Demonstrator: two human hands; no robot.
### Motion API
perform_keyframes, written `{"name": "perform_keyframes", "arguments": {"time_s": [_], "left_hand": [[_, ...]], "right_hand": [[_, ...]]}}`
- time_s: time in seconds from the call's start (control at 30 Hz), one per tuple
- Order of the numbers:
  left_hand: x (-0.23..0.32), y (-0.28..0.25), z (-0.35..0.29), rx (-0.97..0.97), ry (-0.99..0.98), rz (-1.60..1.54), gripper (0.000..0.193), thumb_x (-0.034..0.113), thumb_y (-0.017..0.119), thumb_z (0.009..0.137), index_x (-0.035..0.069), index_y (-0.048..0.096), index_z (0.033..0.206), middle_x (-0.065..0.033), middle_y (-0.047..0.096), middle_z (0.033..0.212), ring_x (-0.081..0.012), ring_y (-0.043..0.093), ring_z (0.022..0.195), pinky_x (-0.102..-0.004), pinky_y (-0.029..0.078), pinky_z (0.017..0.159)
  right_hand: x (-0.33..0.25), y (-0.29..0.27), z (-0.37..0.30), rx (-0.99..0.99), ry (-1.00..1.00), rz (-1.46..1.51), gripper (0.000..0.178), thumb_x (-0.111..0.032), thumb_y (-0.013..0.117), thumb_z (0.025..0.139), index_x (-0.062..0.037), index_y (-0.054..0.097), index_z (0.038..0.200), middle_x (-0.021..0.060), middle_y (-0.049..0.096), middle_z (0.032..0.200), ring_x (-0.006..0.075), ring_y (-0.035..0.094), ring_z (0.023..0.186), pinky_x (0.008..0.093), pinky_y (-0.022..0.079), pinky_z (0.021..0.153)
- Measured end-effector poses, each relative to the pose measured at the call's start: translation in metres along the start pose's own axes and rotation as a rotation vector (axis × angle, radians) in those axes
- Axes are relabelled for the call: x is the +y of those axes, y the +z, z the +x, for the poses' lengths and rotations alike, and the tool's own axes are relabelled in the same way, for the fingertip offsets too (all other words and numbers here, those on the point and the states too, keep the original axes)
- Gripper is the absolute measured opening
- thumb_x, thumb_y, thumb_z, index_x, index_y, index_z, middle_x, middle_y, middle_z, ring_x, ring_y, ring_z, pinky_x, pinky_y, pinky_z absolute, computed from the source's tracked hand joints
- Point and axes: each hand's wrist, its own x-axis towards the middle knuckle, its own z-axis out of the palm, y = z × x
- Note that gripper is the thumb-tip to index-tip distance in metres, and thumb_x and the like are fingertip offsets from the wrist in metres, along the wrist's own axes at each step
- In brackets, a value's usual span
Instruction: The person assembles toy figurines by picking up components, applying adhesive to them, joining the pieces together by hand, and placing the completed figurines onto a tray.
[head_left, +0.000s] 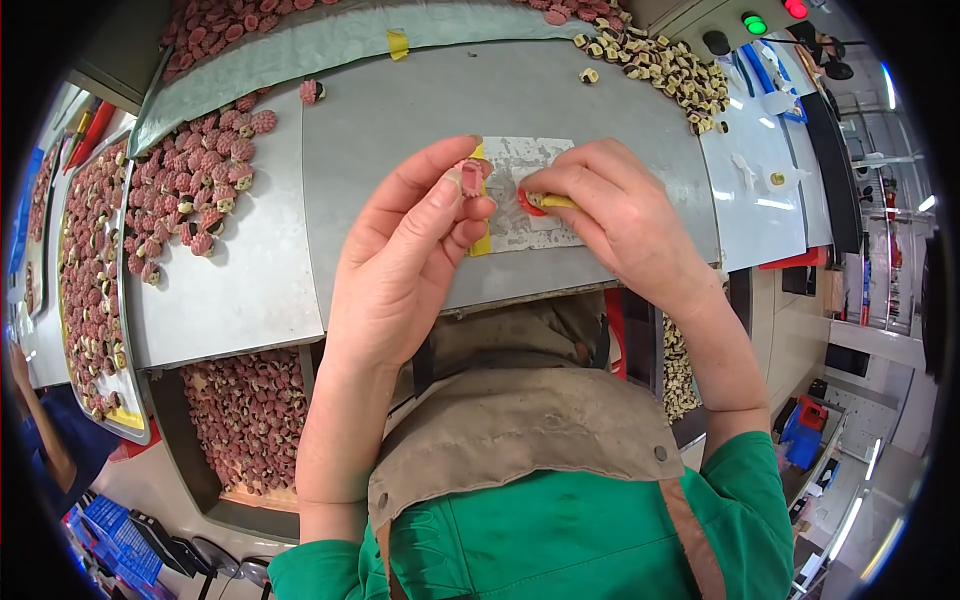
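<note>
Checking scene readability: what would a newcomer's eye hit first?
At centre, the left hand pinches a small pink piece, and the right hand grips a small red-and-yellow item. Next come the heap of bumpy pink pieces at the left of the grey table and the cream-and-dark pieces piled at its upper right.

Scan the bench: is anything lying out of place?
One pink piece lies alone beside the green cloth, apart from the pink pile; a cream-and-dark piece sits just off its heap. Both look stray.
</note>
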Motion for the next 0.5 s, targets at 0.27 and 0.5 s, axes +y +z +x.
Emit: {"name": "perform_keyframes", "arguments": {"time_s": [0.27,0.5], "left_hand": [[0.001,0.002,-0.001,0.029,-0.023,0.028,0.035,0.017,0.053,0.096,0.001,0.049,0.128,-0.0068,0.06,0.112,-0.01,0.058,0.094,-0.0239,0.047,0.084],[-0.002,0.002,-0.001,-0.009,-0.023,0.011,0.032,0.019,0.055,0.096,0.001,0.054,0.123,-0.0041,0.062,0.109,-0.0105,0.057,0.096,-0.0239,0.045,0.085]], "right_hand": [[0.001,-0.005,0.001,-0.033,0.036,0.072,0.022,-0.002,0.064,0.079,-0.0043,0.063,0.101,0.0093,0.059,0.094,0.0244,0.058,0.087,0.0331,0.048,0.074],[-0.024,-0.007,0.02,0.174,0.047,0.443,0.019,-0.003,0.063,0.083,-0.0032,0.062,0.102,0.0095,0.058,0.101,0.019,0.059,0.086,0.0303,0.049,0.073]]}}
